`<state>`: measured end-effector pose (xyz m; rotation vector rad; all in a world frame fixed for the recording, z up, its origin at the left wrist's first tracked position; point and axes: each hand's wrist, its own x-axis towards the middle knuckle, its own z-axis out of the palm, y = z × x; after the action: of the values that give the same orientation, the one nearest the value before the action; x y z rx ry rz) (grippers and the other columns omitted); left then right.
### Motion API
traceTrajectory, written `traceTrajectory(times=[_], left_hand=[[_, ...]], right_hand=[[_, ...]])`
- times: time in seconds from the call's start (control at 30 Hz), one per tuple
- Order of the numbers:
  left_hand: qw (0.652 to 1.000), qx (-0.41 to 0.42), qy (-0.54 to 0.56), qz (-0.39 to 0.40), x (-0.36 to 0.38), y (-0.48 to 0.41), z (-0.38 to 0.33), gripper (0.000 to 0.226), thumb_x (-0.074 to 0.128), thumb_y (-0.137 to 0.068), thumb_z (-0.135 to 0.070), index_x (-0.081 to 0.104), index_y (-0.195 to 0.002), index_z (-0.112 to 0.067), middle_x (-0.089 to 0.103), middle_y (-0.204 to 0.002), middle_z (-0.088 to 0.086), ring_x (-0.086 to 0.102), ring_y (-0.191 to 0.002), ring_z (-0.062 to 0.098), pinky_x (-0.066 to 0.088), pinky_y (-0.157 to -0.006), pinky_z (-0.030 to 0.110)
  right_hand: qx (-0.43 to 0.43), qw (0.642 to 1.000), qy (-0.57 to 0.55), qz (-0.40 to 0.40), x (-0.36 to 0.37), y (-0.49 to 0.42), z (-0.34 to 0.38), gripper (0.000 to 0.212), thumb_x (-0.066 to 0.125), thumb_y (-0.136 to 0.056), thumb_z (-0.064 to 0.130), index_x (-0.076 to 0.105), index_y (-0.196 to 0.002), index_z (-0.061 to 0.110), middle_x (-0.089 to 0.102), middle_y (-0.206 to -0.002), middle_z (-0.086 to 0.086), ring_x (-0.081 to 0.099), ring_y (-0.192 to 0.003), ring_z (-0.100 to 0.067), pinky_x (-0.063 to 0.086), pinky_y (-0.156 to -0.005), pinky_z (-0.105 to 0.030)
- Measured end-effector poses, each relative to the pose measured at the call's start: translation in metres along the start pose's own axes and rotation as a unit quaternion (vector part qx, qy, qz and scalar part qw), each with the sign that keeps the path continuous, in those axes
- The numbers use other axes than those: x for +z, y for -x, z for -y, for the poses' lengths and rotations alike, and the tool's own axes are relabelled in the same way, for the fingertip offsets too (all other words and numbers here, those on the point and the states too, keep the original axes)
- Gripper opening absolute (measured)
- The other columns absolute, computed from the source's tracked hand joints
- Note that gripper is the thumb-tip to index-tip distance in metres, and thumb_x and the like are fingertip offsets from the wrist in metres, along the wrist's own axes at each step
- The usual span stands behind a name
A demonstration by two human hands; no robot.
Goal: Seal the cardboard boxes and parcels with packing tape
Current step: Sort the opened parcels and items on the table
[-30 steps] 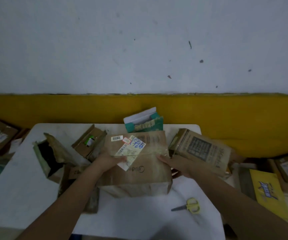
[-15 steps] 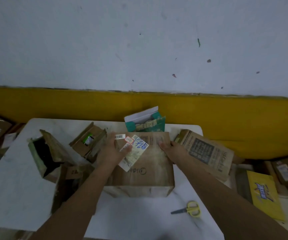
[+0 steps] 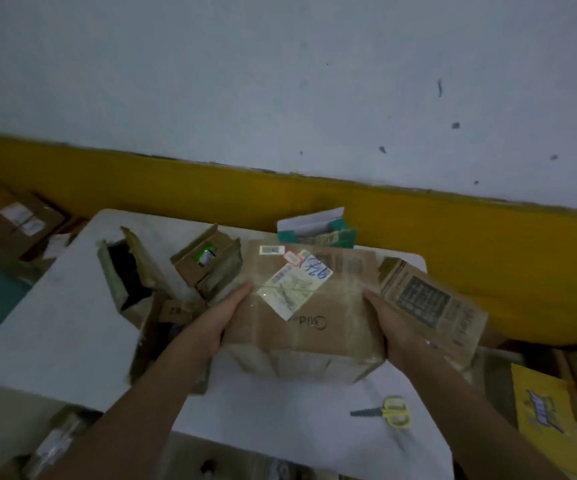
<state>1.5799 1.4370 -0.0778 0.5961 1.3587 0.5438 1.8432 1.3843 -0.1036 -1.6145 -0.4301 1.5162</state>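
Observation:
A brown cardboard box (image 3: 318,327) with a white shipping label and blue handwriting sits in the middle of the white table (image 3: 72,306). Shiny tape shows across its top. My left hand (image 3: 226,315) lies flat against the box's left side with straight fingers. On the box's right side my right hand (image 3: 389,322) presses in the same way. No tape roll is in sight.
Yellow-handled scissors (image 3: 389,411) lie at the front right of the table. An open torn box (image 3: 127,271), a small open box (image 3: 207,263), a teal carton (image 3: 318,230) and a printed box (image 3: 429,303) crowd around. Parcels lie on the floor either side, including a yellow one (image 3: 543,417).
Both hands slid from the box's top down to its left and right sides. The view tilted and moved closer.

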Motion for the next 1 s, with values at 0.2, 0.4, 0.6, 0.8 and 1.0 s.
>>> traceTrajectory(times=[0.2, 0.4, 0.6, 0.8, 1.0], left_hand=[[0.997, 0.066, 0.048, 0.017, -0.009, 0.045, -0.03, 0.041, 0.059, -0.093, -0.051, 0.07, -0.115, -0.018, 0.075, -0.108, 0.009, 0.072, -0.095, 0.025, 0.056, -0.087, 0.04], [0.985, 0.155, 0.074, -0.02, -0.045, 0.084, -0.08, 0.052, 0.057, -0.093, -0.056, 0.064, -0.129, -0.019, 0.071, -0.119, 0.009, 0.067, -0.113, 0.028, 0.052, -0.099, 0.044], [0.962, 0.253, 0.08, -0.062, -0.108, 0.119, -0.141, 0.045, 0.049, -0.099, -0.049, 0.063, -0.129, -0.018, 0.074, -0.111, 0.006, 0.073, -0.096, 0.021, 0.06, -0.077, 0.034], [0.95, 0.277, 0.113, -0.09, -0.215, 0.101, -0.193, 0.044, 0.051, -0.098, -0.051, 0.065, -0.125, -0.019, 0.075, -0.11, 0.005, 0.073, -0.093, 0.02, 0.06, -0.077, 0.035], [0.942, 0.262, 0.166, -0.129, -0.365, 0.039, -0.246, 0.046, 0.052, -0.097, -0.053, 0.065, -0.128, -0.02, 0.076, -0.105, 0.005, 0.073, -0.09, 0.02, 0.058, -0.086, 0.038]], right_hand=[[-0.055, 0.998, 0.024, 0.034, 0.007, 0.046, 0.07, 0.029, 0.052, -0.099, 0.044, 0.069, -0.095, 0.02, 0.076, -0.076, 0.001, 0.072, -0.063, -0.012, 0.057, -0.061, -0.032], [-0.106, 0.986, 0.106, 0.067, 0.071, 0.064, 0.152, 0.037, 0.051, -0.096, 0.054, 0.069, -0.096, 0.022, 0.076, -0.084, 0.0, 0.071, -0.069, -0.013, 0.054, -0.06, -0.029], [-0.172, 0.966, 0.141, 0.133, 0.164, 0.069, 0.205, 0.04, 0.047, -0.098, 0.054, 0.065, -0.088, 0.021, 0.073, -0.07, 0.004, 0.069, -0.055, -0.009, 0.051, -0.042, -0.021], [-0.21, 0.943, 0.186, 0.176, 0.299, 0.043, 0.238, 0.037, 0.052, -0.095, 0.055, 0.065, -0.097, 0.02, 0.072, -0.093, 0.001, 0.069, -0.082, -0.013, 0.054, -0.061, -0.029], [-0.229, 0.918, 0.255, 0.198, 0.479, -0.027, 0.249, 0.04, 0.051, -0.097, 0.053, 0.064, -0.103, 0.017, 0.07, -0.095, -0.001, 0.069, -0.081, -0.015, 0.053, -0.058, -0.028]])
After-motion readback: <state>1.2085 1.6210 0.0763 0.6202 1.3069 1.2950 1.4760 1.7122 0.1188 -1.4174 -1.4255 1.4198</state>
